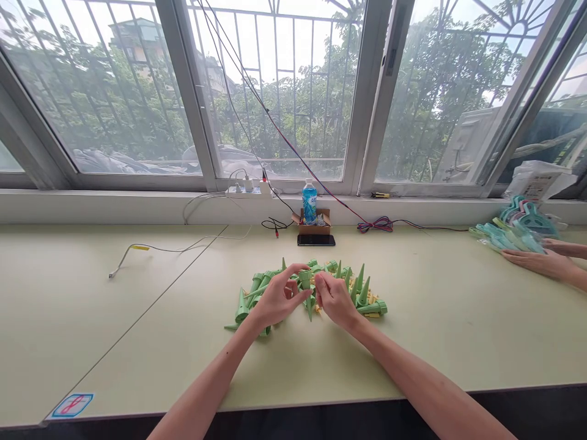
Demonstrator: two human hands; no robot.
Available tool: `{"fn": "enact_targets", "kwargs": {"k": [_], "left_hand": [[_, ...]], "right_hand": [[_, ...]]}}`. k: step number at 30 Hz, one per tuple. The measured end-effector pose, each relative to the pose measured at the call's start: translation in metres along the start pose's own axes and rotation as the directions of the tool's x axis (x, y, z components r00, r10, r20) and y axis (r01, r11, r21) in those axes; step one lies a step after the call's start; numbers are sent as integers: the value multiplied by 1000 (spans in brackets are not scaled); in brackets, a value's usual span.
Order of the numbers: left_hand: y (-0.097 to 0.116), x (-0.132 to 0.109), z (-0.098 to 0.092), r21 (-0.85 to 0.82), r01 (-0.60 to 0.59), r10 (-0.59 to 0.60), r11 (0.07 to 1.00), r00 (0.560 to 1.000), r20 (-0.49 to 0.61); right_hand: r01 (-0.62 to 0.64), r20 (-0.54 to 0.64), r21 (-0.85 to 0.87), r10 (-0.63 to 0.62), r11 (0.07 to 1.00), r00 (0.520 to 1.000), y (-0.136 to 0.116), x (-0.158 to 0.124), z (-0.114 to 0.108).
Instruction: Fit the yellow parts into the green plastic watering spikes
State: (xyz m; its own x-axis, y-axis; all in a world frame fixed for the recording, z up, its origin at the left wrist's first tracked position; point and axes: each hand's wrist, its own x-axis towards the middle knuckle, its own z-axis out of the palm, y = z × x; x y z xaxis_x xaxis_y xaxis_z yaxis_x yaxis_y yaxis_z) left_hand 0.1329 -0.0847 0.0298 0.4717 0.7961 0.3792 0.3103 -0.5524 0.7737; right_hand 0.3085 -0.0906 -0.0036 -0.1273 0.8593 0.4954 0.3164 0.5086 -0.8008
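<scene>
My left hand (285,297) pinches a green plant watering spike (305,281) between thumb and fingers, its wide ribbed end up and its point down. Close beside it on the right, my right hand (334,298) is closed, with fingers curled together. Whatever lies in those fingers is hidden. Around both hands spreads a pile of similar green spikes (363,292), some standing on their wide ends and others lying down. Small yellow pieces (373,297) show among them, mostly on the right side.
Behind the pile are a black phone (316,240) and a small cardboard box (314,229) with a blue bottle (309,203). Cables (376,225) run along the back of the table (458,330). At far right, another person's hands (541,263) touch bagged teal items (513,235).
</scene>
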Motion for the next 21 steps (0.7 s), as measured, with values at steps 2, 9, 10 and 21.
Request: {"fn": "enact_targets", "kwargs": {"k": [2,9,10,21], "left_hand": [[1,0,1,32,-16,16,999,1000,-4],[5,1,1,26,-30,30,999,999,-29],[6,1,1,13,-24,25,1000,999,-38],[-5,6,0,-234,120,-131,965,991,-29]], "right_hand": [[-18,5,16,18,1000,1000,-2,0,1],[-49,-15,96,50,994,999,-7,0,1],[-49,-21,110,51,993,998,-7,0,1],[23,-50,144,-16,989,999,-8,-3,-2]]}}
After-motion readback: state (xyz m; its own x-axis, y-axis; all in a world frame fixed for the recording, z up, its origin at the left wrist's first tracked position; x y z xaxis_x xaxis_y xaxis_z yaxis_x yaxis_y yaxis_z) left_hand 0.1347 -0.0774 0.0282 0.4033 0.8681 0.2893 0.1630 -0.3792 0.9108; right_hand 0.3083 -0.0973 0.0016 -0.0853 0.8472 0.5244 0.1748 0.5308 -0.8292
